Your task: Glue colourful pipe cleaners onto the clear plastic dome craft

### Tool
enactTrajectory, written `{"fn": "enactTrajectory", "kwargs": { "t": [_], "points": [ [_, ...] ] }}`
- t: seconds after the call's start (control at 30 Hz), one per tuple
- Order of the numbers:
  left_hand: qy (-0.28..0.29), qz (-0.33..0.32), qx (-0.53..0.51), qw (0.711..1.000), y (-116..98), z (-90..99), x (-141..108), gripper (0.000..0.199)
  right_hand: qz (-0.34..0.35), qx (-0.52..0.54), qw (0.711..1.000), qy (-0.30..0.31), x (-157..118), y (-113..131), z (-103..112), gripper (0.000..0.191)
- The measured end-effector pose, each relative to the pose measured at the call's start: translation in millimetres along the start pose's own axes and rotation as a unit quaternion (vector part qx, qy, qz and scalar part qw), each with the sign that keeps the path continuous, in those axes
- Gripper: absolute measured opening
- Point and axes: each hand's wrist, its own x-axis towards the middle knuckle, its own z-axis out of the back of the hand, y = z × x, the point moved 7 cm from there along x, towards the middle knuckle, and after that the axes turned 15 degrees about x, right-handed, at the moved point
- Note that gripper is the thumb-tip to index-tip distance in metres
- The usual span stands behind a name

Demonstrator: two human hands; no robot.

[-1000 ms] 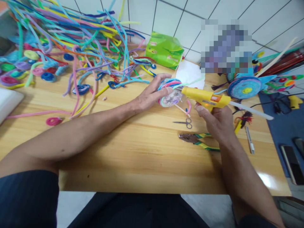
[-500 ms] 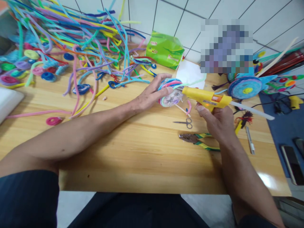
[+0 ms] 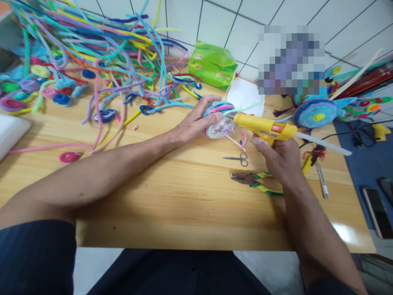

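Note:
My left hand grips a round craft piece wound with blue, pink and green fuzzy stems, thumb on its near face. A pale green stem sticks out from it to the right. My right hand is wrapped round the handle of a yellow glue gun, whose nozzle points left and meets the right side of the craft piece. A white glue stick juts from the gun's back. Below the gun lie small scissors and pliers with green and yellow handles.
Many coloured fuzzy stems are heaped at the back left, with small coils beside them. A green packet and white paper lie behind my hands. A blue disc craft, a cutter and a phone are at right.
My right hand and the glue gun have shifted slightly left, towards the craft piece. My left hand keeps its grip in nearly the same place.

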Motion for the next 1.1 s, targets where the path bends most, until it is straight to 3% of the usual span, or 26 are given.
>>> {"fn": "enactTrajectory", "kwargs": {
  "t": [0.43,0.9,1.1],
  "points": [
    [0.001,-0.003,-0.014,1.0,3.2,-1.3,1.0,0.071,-0.007,-0.017,1.0,0.004,-1.4,-7.4,-0.6,0.035],
    [-0.004,-0.002,-0.005,1.0,0.3,0.0,0.2,0.071,0.007,0.011,1.0,-0.006,-1.0,3.9,1.2,0.019],
    [-0.006,0.0,-0.021,1.0,2.2,-1.1,0.2,0.069,-0.001,-0.015,1.0,-0.008,-3.4,-4.5,-0.3,0.028]
  ]
}}
